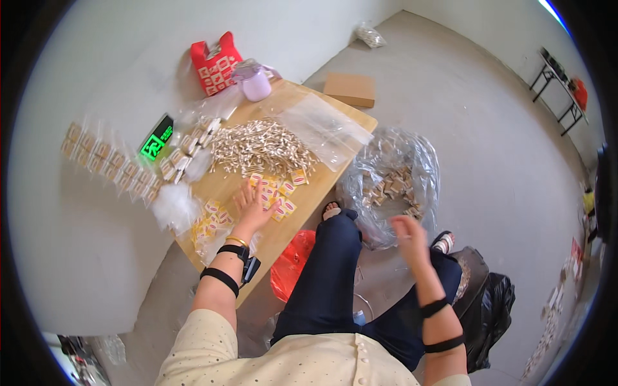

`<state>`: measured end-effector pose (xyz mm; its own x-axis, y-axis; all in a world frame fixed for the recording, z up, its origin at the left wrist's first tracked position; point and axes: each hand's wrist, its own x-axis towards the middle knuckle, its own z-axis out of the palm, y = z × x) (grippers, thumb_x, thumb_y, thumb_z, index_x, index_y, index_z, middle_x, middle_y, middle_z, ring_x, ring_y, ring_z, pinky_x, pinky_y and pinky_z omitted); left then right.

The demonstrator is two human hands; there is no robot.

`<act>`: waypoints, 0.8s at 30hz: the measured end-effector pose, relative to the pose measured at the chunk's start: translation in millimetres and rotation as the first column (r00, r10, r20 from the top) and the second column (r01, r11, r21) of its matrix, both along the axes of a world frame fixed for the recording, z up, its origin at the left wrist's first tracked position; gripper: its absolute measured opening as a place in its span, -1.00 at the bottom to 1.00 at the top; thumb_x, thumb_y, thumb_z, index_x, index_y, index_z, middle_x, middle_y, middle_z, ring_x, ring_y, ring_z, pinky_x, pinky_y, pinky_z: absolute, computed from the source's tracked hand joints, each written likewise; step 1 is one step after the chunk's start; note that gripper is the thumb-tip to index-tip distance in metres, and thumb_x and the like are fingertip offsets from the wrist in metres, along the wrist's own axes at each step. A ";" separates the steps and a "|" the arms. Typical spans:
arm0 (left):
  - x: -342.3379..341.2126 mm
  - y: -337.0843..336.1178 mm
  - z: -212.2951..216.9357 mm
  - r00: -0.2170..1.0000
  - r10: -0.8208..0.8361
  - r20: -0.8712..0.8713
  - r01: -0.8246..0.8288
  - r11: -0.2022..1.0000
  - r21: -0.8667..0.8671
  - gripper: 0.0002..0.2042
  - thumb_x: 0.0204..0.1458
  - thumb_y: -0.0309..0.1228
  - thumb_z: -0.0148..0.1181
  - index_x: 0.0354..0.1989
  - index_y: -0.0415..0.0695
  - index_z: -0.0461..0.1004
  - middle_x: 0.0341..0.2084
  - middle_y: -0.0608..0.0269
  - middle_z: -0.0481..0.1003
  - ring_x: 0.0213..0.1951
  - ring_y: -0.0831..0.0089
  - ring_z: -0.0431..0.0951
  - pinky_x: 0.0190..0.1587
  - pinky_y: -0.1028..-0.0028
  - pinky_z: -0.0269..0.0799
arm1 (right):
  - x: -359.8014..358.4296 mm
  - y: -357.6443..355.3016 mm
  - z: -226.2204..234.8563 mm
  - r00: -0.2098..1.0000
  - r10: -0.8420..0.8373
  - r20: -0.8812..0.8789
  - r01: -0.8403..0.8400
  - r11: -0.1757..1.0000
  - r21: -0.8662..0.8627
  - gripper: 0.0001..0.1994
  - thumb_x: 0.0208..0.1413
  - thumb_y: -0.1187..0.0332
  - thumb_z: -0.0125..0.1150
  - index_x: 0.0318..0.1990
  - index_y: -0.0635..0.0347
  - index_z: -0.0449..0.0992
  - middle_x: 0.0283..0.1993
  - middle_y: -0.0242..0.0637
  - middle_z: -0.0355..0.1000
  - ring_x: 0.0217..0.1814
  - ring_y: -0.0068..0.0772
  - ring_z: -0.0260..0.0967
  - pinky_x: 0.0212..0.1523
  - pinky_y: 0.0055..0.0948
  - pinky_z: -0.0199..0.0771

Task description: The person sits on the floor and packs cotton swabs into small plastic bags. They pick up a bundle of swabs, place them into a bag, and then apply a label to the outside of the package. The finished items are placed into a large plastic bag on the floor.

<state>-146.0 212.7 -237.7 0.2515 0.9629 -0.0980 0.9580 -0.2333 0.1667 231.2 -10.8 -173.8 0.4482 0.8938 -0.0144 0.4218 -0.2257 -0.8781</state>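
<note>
Roughly, by parts:

Small packets: yellow-and-white sachets [278, 193] lie scattered on the bench [302, 212], about 10 in view, exact count unclear; a second loose cluster [209, 225] sits at 7 o'clock from the first.
Left hand: the left hand [250, 204] rests flat among the sachets, fingers spread toward 12 o'clock, touching them but gripping nothing.
Right hand: the right hand [407, 235] hangs blurred above the lap, well apart from the bench; whether it is slack or closed I cannot tell.
Key relation: the sachets lie directly under and just at 1 o'clock of the left hand, which is far nearer than the right.
Stick pile: a heap of pale short sticks [261, 147], too many to count, at 12 o'clock from the left hand.
Clear bag on the floor: 1 plastic bag [393, 180] of filled packs at 12 o'clock of the right hand.
Further out: 1 lilac jug [254, 82], 1 red bag [215, 63], 1 cardboard box [349, 89], 1 green lit sign [156, 140].
</note>
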 end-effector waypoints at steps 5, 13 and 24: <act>6.7 -6.9 -17.7 0.998 -0.032 -0.054 0.030 0.999 -0.035 -0.11 0.12 0.28 -0.09 0.50 0.12 -0.30 0.48 -0.04 -0.34 0.46 -0.18 -0.38 0.36 -0.26 -0.48 | -114.7 106.2 -2.5 0.826 0.470 0.311 -0.524 0.844 0.117 -0.55 0.05 0.34 0.23 0.08 0.38 0.40 0.13 0.03 0.38 0.13 0.07 0.31 0.18 -0.18 0.31; -0.8 -29.7 -14.5 0.992 -0.117 -0.049 0.121 0.988 0.095 -0.18 0.18 0.17 -0.09 0.49 0.02 -0.20 0.47 -0.07 -0.26 0.45 -0.18 -0.33 0.39 -0.18 -0.39 | -166.9 173.2 -50.5 0.609 0.483 0.629 -0.472 0.858 -0.202 -0.31 0.02 0.22 0.20 0.31 0.34 0.20 0.39 -0.17 0.15 0.18 -0.15 0.25 0.17 -0.26 0.28; -0.2 -33.8 -11.8 0.981 -0.126 0.149 0.091 0.971 0.219 -0.16 0.10 0.03 0.14 0.44 -0.11 -0.09 0.36 -0.05 0.03 0.41 -0.12 -0.06 0.39 -0.15 -0.23 | -179.4 147.9 -48.6 0.467 0.582 0.666 -0.656 0.733 -0.180 -0.39 0.06 0.32 0.13 0.31 0.25 0.22 0.34 -0.24 0.21 0.25 -0.21 0.19 0.24 -0.26 0.20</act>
<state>-146.2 178.9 -249.5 0.3516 0.9234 0.1540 0.8894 -0.3808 0.2528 51.8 137.2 -222.4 -0.3685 0.9209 0.1274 0.8656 0.3899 -0.3142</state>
